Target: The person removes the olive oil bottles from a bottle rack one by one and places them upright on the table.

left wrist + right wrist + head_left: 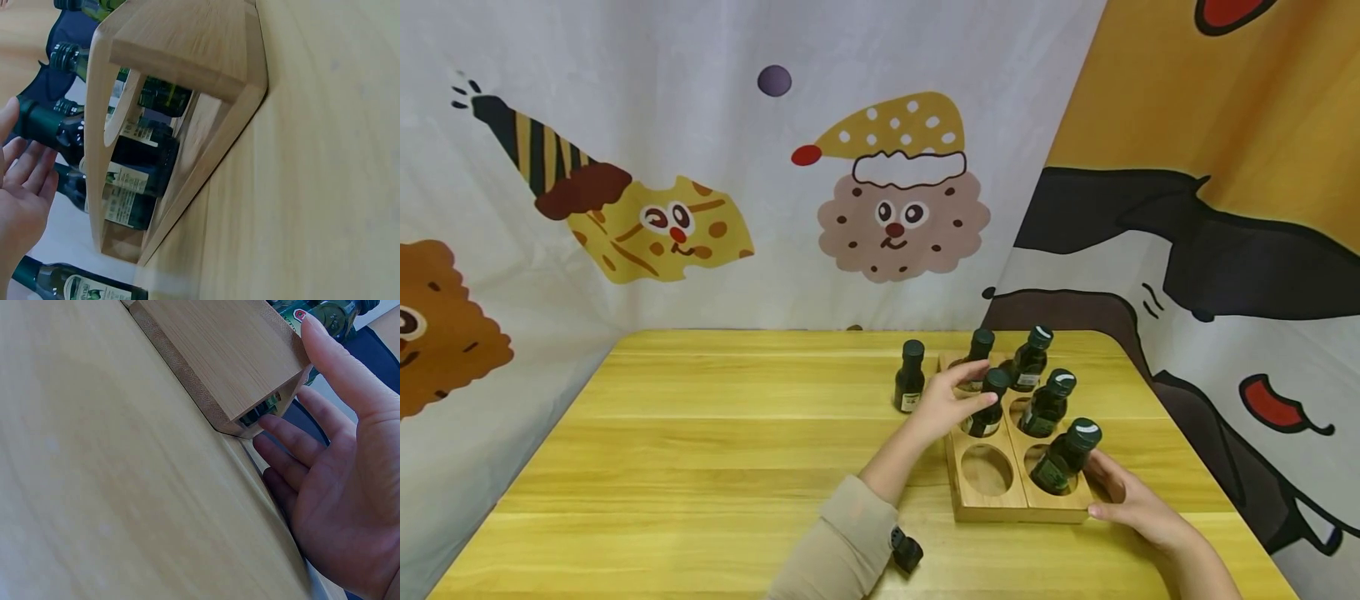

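At three o'clock on the desk (662, 433), the rack (988, 502) is touched by the right hand (1133, 500), fingers loose. A racked bottle (987, 419) is ringed, not gripped, by the left hand (943, 407), fingers wide — the ten-o'clock bottle (910, 382) could be tipped if that hand is swung.

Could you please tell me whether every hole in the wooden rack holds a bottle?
No, the near-left hole of the rack is empty in the head view.

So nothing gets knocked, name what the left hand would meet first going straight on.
Most likely the dark bottle in the left middle hole of the wooden rack, between thumb and fingers of the left hand; whether they touch is unclear.
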Available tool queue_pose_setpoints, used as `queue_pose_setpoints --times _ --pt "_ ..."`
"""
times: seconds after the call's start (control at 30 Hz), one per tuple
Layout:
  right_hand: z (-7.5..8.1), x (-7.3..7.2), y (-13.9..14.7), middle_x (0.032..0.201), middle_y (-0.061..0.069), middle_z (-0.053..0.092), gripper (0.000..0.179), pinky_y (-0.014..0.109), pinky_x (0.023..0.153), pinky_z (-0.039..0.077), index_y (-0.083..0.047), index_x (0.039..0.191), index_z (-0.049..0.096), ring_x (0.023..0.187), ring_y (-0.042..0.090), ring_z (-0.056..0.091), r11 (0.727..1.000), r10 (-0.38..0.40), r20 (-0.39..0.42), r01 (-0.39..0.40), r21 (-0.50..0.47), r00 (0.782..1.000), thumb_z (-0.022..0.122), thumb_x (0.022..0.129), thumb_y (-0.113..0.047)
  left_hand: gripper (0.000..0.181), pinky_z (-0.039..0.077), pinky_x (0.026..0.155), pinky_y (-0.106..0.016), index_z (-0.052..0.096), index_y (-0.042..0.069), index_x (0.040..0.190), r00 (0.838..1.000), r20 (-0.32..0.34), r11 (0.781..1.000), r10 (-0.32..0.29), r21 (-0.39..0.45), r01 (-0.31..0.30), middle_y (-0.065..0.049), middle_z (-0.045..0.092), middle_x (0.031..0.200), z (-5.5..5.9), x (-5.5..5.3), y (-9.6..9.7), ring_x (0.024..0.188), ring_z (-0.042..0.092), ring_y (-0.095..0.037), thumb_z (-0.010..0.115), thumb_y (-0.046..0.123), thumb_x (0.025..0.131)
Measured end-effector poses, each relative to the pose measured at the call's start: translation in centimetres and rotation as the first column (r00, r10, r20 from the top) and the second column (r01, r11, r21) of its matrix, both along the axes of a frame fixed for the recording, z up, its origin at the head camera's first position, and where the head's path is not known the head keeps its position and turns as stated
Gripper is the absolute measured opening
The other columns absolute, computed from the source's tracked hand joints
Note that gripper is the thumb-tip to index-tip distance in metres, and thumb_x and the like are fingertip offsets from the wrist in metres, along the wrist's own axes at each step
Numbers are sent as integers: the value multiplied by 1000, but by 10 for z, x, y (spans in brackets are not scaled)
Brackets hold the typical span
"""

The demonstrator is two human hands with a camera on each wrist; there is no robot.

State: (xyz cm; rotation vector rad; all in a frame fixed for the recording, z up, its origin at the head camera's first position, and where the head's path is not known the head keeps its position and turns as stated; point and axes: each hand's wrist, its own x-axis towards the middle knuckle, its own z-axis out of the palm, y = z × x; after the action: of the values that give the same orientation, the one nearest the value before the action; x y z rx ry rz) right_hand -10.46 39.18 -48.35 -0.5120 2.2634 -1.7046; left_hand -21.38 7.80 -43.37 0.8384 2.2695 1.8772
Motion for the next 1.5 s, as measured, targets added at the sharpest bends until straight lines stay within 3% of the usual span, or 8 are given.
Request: queue_pose_setpoints --times 0.37,0.57,0.83,1.0,1.2,1.3,1.5 --pt "0 0 1 133 -22 41 78 11 94 32 17 145 9 121 -9 38 1000 -4 -8 4 -3 1000 62 90 -1 42 48 88 -32 59 20 132 999 -34 999 30 33 -28 8 62 114 1 1 9 105 55 -5 66 28 92" --pt "-1 0 2 132 -24 42 79 11 94 32 17 145 8 120 -10 38 1000 -6 -7 6 3 1000 62 90 -2 41 48 83 -25 60 13 130 998 -41 998 37 52 -35 7 64 107 2 0 12 101 56 -6 67 24 91" --pt "0 -1 2 133 -22 41 79 11 94 32 16 145 10 120 -10 38 1000 -12 -20 12 18 1000 63 89 -2 40 48 86 -28 61 9 127 997 -52 996 57 68 -53 6 63 107 4 1 13 100 57 -6 68 23 90" --pt "1 -2 2 135 -14 38 79 11 94 32 16 145 10 120 -10 38 1000 -17 -17 17 22 1000 63 89 -1 38 49 81 -27 63 9 124 993 -82 993 80 88 -73 4 64 103 12 2 12 96 58 -8 70 21 89" --pt "0 -2 2 142 19 33 78 12 94 33 16 145 11 120 -9 38 999 -21 -29 23 46 999 63 89 0 36 49 79 -28 65 14 123 991 -87 991 97 104 -88 8 63 101 21 6 11 94 57 -6 71 23 88" --pt "-1 -2 1 143 27 31 78 12 94 33 15 146 13 120 -9 39 998 -31 -21 32 55 999 64 88 1 37 48 81 -28 64 14 123 990 -99 991 103 101 -93 8 63 101 26 8 9 94 56 -5 71 23 88" --pt "-1 -1 0 141 13 34 77 12 94 33 14 146 12 120 -9 38 999 -20 -19 21 41 1000 63 89 1 37 49 76 -28 65 15 122 991 -77 987 111 124 -101 8 62 100 37 12 4 93 56 -6 72 23 87"
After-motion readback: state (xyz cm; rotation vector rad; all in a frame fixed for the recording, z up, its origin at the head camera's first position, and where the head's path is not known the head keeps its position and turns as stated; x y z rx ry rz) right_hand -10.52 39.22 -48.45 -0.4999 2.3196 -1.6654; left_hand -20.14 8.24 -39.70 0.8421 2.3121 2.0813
